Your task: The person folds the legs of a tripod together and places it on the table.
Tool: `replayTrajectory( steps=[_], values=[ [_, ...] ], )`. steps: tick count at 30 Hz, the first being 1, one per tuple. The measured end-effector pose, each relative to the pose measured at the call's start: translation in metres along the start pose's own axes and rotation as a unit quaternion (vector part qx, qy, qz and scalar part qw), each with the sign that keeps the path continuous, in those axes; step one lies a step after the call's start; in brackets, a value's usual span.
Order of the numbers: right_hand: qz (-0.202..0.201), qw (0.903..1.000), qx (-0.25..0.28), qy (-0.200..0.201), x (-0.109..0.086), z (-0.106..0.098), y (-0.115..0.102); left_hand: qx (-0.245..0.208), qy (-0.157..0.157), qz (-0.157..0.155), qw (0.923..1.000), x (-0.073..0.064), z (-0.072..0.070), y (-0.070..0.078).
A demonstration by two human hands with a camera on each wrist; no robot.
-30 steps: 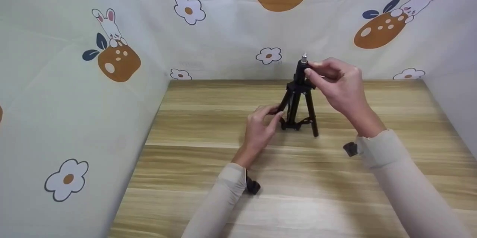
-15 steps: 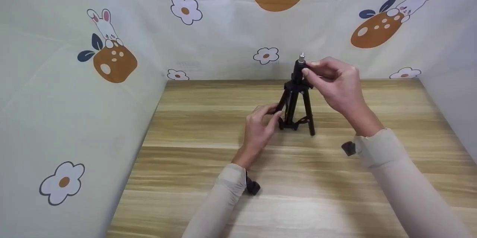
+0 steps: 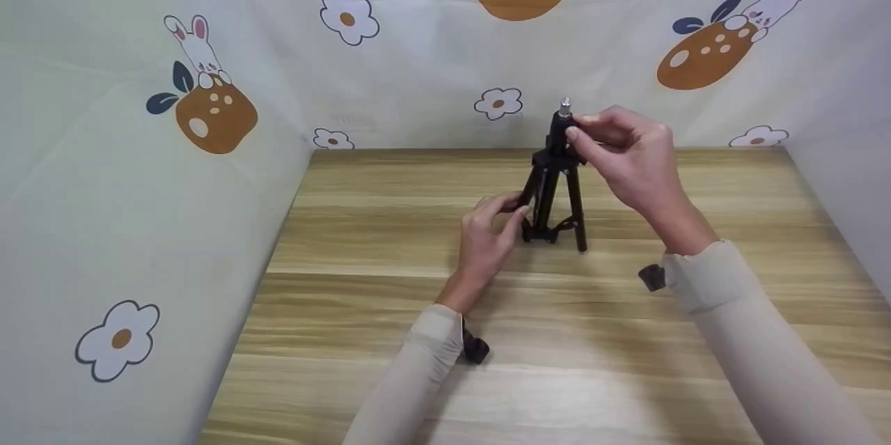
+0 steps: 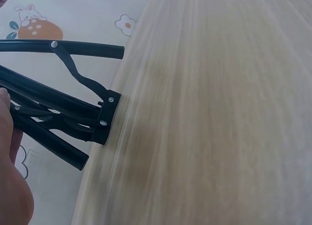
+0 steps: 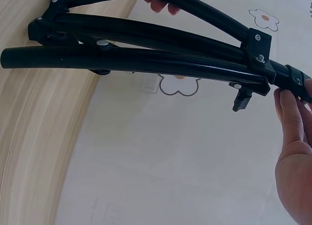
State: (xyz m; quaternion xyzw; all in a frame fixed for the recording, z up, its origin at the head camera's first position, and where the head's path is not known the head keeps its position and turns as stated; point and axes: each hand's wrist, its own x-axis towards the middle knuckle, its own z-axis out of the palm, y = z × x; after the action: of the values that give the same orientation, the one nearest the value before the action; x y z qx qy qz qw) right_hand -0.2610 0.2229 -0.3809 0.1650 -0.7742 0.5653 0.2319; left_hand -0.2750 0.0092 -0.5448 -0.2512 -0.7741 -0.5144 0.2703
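Observation:
A small black tripod (image 3: 546, 201) with a silver screw tip (image 3: 565, 107) is held upright, its legs partly spread and linked by hinged braces. Low on its left leg, the left hand (image 3: 486, 236) pinches with thumb and fingers. The right hand (image 3: 637, 159) grips the collar just under the screw tip between thumb and fingers. Seen from the left wrist, the legs and the lower brace bracket (image 4: 108, 117) show beside the thumb side of the left hand (image 4: 14, 171). In the right wrist view a small lever (image 5: 241, 99) sticks out below the hub, near the right hand (image 5: 295, 132).
A wood-grain table (image 3: 529, 375) spreads beneath both forearms. Pale cloth walls (image 3: 418, 69) printed with rabbits, oranges and flowers enclose it at the back and sides. Black wrist devices (image 3: 475, 347) are strapped at both cuffs.
Both hands keep the same hold on the tripod. The scene shifts slightly left and then a little back right in the head view; the tripod's pose is nearly unchanged.

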Motion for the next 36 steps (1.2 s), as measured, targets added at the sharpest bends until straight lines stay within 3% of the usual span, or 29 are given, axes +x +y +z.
replayTrajectory(
  steps=[36],
  values=[
    [0.000,1.0000,-0.004,0.008,-0.0004,-0.0001,0.0044,-0.048,0.023,-0.009,0.9985,-0.0013,0.0100,-0.0027]
  ],
)
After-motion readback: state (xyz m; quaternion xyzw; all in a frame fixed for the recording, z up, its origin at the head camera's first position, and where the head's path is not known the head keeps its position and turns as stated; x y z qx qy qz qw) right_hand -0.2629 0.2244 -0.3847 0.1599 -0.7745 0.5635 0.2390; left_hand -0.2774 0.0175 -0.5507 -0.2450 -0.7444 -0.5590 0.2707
